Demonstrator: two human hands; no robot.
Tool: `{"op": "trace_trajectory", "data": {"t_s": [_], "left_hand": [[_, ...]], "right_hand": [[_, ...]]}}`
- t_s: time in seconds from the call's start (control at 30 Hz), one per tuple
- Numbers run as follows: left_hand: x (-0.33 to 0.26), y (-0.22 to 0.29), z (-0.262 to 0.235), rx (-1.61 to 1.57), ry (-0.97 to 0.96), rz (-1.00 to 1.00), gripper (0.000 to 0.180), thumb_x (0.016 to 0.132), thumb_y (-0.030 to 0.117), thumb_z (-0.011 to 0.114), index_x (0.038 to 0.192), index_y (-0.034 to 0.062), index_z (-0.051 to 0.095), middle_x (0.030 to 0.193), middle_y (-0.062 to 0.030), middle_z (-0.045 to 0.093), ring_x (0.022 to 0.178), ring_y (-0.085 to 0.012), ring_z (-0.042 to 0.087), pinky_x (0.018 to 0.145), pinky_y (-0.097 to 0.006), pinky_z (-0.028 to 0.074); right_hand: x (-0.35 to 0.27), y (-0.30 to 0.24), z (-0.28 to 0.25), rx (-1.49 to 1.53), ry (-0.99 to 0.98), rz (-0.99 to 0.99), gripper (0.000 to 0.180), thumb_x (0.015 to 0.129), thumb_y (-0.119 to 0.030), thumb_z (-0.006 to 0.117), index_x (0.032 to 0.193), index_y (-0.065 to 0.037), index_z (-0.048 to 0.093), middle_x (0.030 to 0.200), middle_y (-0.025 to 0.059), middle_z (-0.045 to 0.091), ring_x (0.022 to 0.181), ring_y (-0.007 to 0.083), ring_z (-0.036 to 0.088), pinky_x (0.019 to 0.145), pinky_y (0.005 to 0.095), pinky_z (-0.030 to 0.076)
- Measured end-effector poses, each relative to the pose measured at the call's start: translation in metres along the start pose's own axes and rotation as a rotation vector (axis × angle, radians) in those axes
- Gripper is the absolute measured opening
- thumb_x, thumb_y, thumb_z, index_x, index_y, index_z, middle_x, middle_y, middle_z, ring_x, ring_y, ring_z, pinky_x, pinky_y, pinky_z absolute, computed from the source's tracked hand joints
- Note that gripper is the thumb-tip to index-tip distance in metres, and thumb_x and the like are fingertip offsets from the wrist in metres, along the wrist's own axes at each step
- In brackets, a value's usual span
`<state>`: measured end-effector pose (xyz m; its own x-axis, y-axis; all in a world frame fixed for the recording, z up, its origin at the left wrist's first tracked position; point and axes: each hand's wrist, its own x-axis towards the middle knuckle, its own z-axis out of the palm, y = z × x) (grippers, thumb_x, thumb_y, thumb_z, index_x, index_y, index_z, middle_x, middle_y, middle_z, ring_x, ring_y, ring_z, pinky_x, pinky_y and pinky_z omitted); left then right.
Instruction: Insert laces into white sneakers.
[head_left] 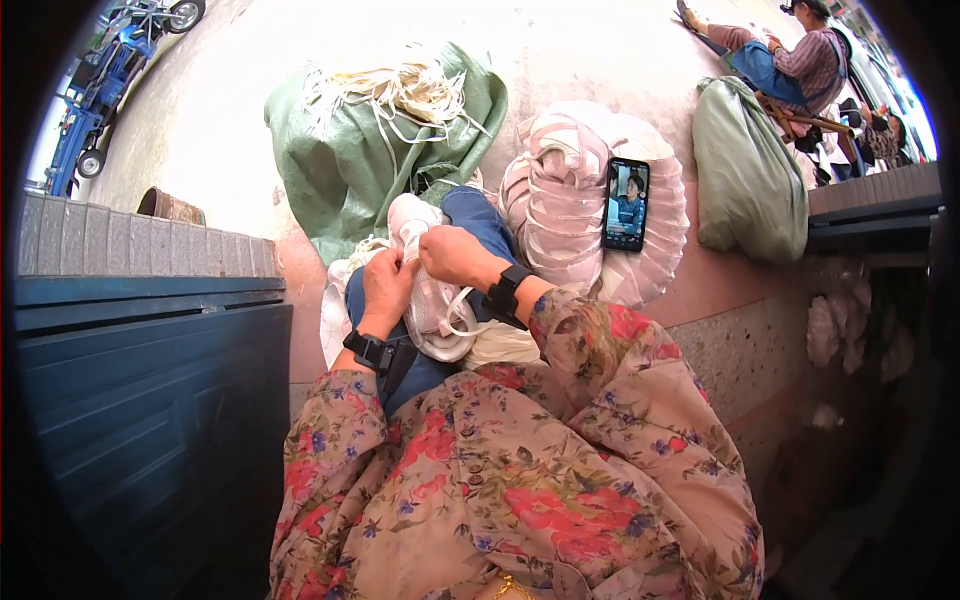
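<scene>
One shoe (432, 300) on the lap (478, 222)
Left hand (386, 288), grip pinched closed, seemingly on lace; right hand (457, 257), closed beside it, seemingly likewise; loose lace (456, 304) loops below; best keep it flat, draw both sides evenly, and brace the shoe against the thighs.

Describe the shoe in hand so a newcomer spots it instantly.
Find the floral shirt filling the lower picture. Follow its sleeves up to the left hand and right hand. Both touch the pale shoe, while the pinkish bundle to its right bears a phone instead.
</scene>
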<state>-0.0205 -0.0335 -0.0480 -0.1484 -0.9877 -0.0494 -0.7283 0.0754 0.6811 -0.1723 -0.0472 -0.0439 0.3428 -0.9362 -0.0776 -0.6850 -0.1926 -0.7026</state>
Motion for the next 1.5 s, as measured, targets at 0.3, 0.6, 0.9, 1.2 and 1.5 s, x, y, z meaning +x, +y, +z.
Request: {"op": "trace_trajectory", "data": {"t_s": [0.3,0.6,0.9,1.2,1.5], "left_hand": [[-0.001,-0.002,-0.009,-0.058,-0.096,-0.064,0.025,0.072,0.021,0.066,0.085,-0.0007,0.063,0.067,-0.0092,0.061,0.057,-0.0150,0.055,0.055,-0.027,0.044],[-0.001,0.005,-0.014,-0.127,-0.140,-0.100,0.022,0.074,0.017,0.063,0.084,-0.0029,0.062,0.071,-0.0098,0.062,0.062,-0.0135,0.056,0.057,-0.027,0.044],[0.000,0.001,-0.008,-0.026,-0.058,0.028,0.023,0.073,0.019,0.063,0.082,-0.0017,0.061,0.067,-0.0128,0.060,0.059,-0.0198,0.057,0.057,-0.030,0.045],[0.000,-0.002,-0.007,-0.035,-0.062,0.027,0.020,0.073,0.018,0.062,0.078,-0.0014,0.060,0.064,-0.0113,0.059,0.056,-0.0180,0.055,0.055,-0.029,0.044],[0.001,0.000,-0.007,-0.051,-0.089,0.033,0.022,0.074,0.019,0.061,0.084,-0.0006,0.061,0.066,-0.0102,0.059,0.058,-0.0174,0.056,0.055,-0.029,0.044]], "right_hand": [[-0.005,0.006,0.000,0.821,-0.186,0.440,0.018,0.077,-0.015,0.052,0.069,-0.001,0.060,0.052,-0.0023,0.046,0.042,0.0061,0.040,0.037,0.0234,0.030],[-0.014,-0.002,-0.005,0.424,0.017,0.281,0.025,0.073,-0.018,0.050,0.075,0.003,0.062,0.069,0.0234,0.058,0.068,0.0350,0.059,0.065,0.0397,0.046],[-0.019,-0.007,-0.005,0.320,0.060,0.301,0.025,0.075,-0.019,0.049,0.080,0.002,0.062,0.077,0.0233,0.059,0.078,0.0361,0.059,0.071,0.0410,0.046],[-0.018,-0.012,-0.002,0.127,0.098,0.207,0.022,0.077,-0.017,0.048,0.077,0.000,0.062,0.078,0.0207,0.060,0.077,0.0364,0.058,0.071,0.0430,0.045],[-0.010,0.004,0.008,0.263,0.108,0.211,0.022,0.075,-0.018,0.050,0.075,0.001,0.061,0.073,0.0212,0.059,0.071,0.0383,0.057,0.066,0.0437,0.045]]}}
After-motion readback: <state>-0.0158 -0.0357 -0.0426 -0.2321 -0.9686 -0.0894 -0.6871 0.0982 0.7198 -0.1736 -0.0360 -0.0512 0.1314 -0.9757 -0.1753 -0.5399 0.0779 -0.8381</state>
